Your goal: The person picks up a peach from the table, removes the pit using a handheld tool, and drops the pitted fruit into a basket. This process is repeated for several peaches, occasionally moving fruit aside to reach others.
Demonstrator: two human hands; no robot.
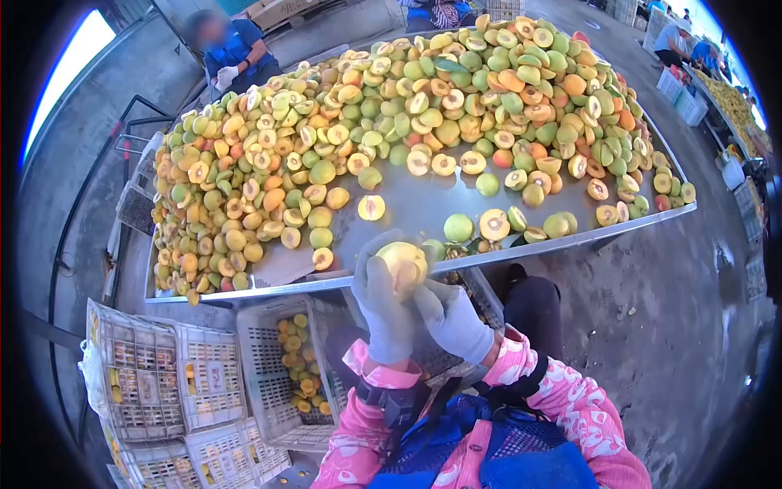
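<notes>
My left hand (383, 306), in a pale grey glove, is closed around a yellow peach (401, 262) just off the table's near edge. Its cut flesh shows, though blur hides the detail. Against the lower right of that fruit, my right hand (458, 323), gloved too, has its fingers bent and pressed together. Whatever they pinch is hidden. Beyond both hands, the metal table (407, 200) carries a large heap of green, yellow and orange peaches (391, 110), many halved with brown centres. One peach half (371, 208) lies cut side up near my left hand.
Below the table at left stands a plastic crate (273, 391) with peach pieces in it. Stacked crates (147, 375) are beside it. Across the table, a co-worker (236, 53) wears white gloves. Other people (680, 45) sit by another fruit-covered table at far right.
</notes>
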